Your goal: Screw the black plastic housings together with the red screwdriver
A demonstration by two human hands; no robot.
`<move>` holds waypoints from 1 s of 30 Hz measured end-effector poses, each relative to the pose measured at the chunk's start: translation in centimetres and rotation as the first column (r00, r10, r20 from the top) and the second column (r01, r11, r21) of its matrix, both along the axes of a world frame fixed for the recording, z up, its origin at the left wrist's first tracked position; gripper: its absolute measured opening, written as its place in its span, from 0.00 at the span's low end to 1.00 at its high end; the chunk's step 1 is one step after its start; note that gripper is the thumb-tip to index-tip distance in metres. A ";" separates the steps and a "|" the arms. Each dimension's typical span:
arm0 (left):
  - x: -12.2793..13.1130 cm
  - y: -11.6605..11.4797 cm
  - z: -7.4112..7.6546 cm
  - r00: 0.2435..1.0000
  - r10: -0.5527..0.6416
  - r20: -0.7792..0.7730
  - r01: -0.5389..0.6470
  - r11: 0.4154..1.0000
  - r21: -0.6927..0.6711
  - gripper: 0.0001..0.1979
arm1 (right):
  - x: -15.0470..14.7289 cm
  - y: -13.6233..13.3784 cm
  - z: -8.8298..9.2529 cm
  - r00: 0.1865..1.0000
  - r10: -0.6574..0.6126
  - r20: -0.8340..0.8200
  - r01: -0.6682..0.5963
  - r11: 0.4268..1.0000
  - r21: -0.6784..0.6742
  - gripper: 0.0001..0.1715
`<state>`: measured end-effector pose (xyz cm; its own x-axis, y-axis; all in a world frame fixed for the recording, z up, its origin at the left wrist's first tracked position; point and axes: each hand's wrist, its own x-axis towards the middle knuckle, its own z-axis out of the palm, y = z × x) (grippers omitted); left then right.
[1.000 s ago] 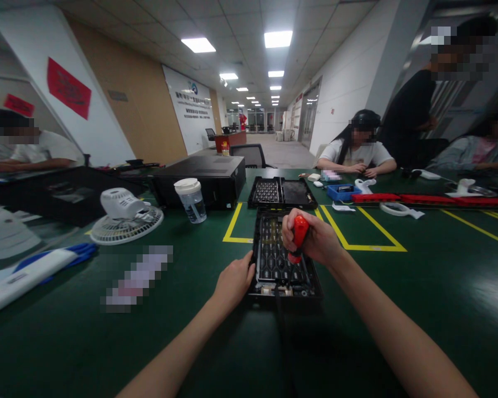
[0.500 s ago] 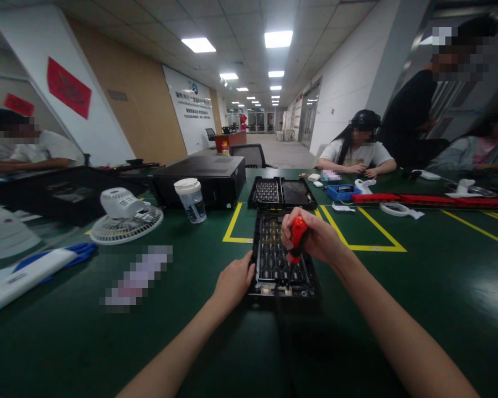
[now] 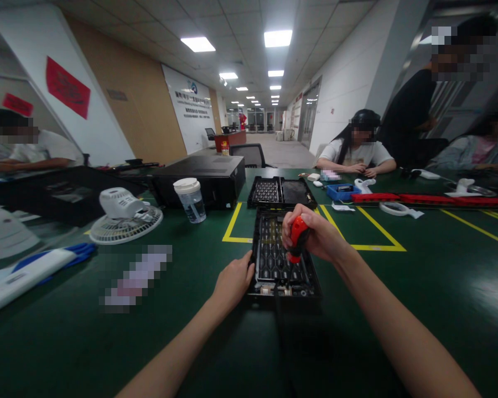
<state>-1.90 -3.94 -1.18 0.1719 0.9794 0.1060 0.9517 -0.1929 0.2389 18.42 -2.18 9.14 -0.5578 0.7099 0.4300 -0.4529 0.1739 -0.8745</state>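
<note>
My right hand (image 3: 313, 235) is closed round the red and black handle of a screwdriver (image 3: 297, 229). Its thin shaft points down at the near part of a black plastic housing (image 3: 269, 260), though the very tip is hard to make out. The housing lies open-side up, with a grid of dark cells inside and small pale parts along its near end. Against the housing's left wall, the fingers of my left hand (image 3: 231, 281) hold it by the edge. From the near side a dark cable (image 3: 280, 320) runs toward me.
Behind the housing lies an open bit case (image 3: 265, 192). A lidded cup (image 3: 190, 200), a white fan (image 3: 126, 215) and a large black box (image 3: 199, 174) stand at the left. A blue tray (image 3: 343, 192) and tape roll (image 3: 394, 210) lie right. Other people sit across the table.
My right hand and the screwdriver handle have shifted and tilted very slightly. The left hand and the housing keep their places.
</note>
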 end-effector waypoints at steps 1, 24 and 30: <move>0.0 0.0 -0.1 1.000 0.001 0.002 -0.001 1.000 0.002 0.22 | 0.0 0.0 0.0 1.000 -0.002 0.002 0.002 1.000 0.002 0.08; -0.2 0.2 -0.5 1.000 -0.017 0.025 0.017 1.000 0.026 0.22 | 0.4 -0.4 0.5 0.990 -0.074 0.120 0.065 0.995 0.081 0.08; -0.1 0.1 -0.2 0.999 -0.010 0.033 0.010 1.000 0.006 0.22 | 0.3 -0.5 0.6 0.985 -0.106 0.134 0.094 0.991 0.093 0.07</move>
